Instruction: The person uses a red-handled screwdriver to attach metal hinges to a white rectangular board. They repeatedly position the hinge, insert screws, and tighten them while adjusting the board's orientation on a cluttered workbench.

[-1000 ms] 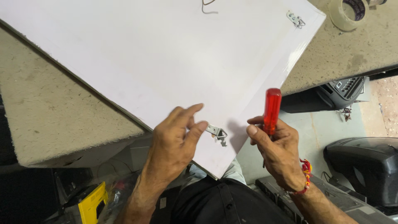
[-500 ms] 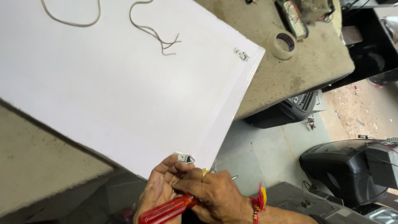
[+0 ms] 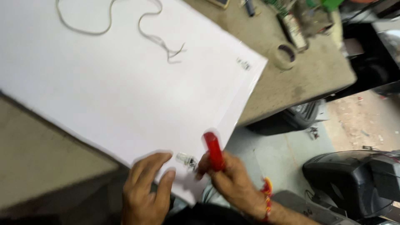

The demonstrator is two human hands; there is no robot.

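At the near corner of the white panel (image 3: pixel 125 83), seen from my head camera, I am pressing my left hand (image 3: pixel 143 189) flat on the panel, fingers spread. My right hand (image 3: pixel 227 179) is wrapping closed around the red screwdriver handle (image 3: pixel 213 151), which is pointing up and slightly far. Lying between both hands is the small metal bracket (image 3: pixel 186 160), just left of the screwdriver, my right hand nearer. Loose wires (image 3: pixel 158 39) are trailing across the panel's far side, and a tape roll (image 3: pixel 284 55) is sitting on the tabletop (image 3: pixel 308 75).
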